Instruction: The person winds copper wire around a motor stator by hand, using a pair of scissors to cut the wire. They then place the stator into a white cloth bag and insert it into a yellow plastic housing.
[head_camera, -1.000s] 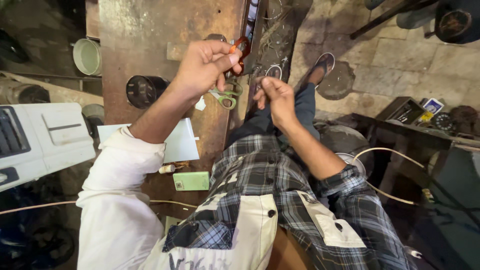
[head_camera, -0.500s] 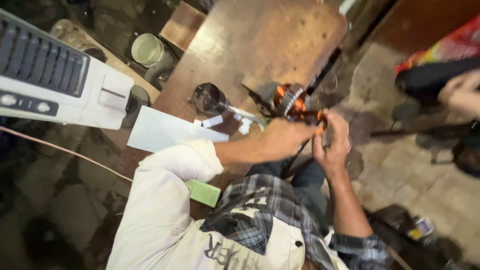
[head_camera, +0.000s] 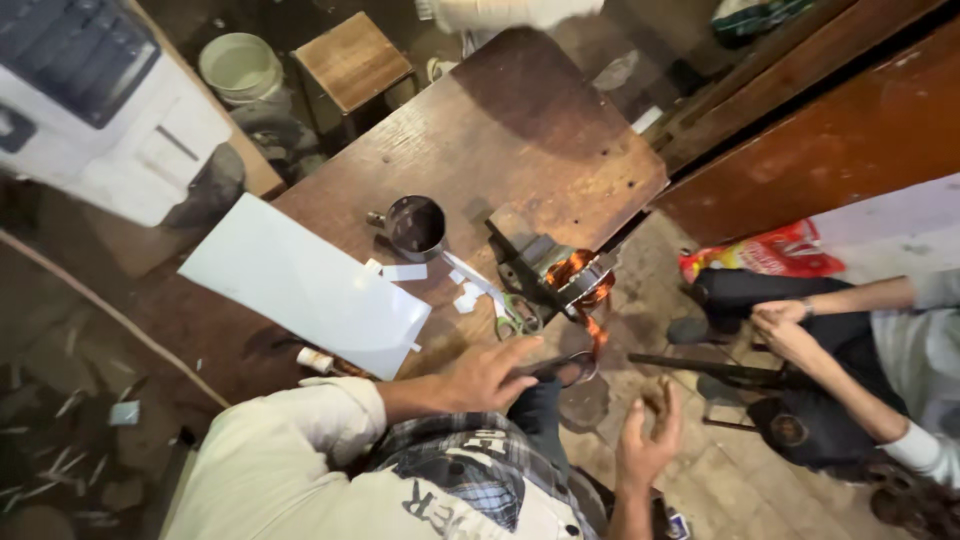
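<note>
My left hand (head_camera: 490, 375), in a pale sleeve, rests at the near edge of the wooden table (head_camera: 520, 130) with its fingers over a dark tool with a ring handle (head_camera: 565, 368). Just beyond it, a coil of copper strip (head_camera: 575, 272) sits in a small metal vise, and a loose end of strip hangs down toward the tool. My right hand (head_camera: 648, 438) hovers below the table edge, fingers spread and holding nothing. Green-handled scissors (head_camera: 515, 316) lie on the table beside the vise.
A metal cup (head_camera: 418, 226), a white paper sheet (head_camera: 300, 285) and small paper scraps lie on the table. A wooden stool (head_camera: 350, 60), a pale bucket (head_camera: 240, 66) and a white appliance (head_camera: 90, 90) stand behind. Another person (head_camera: 850, 340) sits at right near a red bag (head_camera: 770, 255).
The view has swung and widened. My right hand has come off the copper coil and dropped away, open. My left hand has drawn back from the coil to the table edge.
</note>
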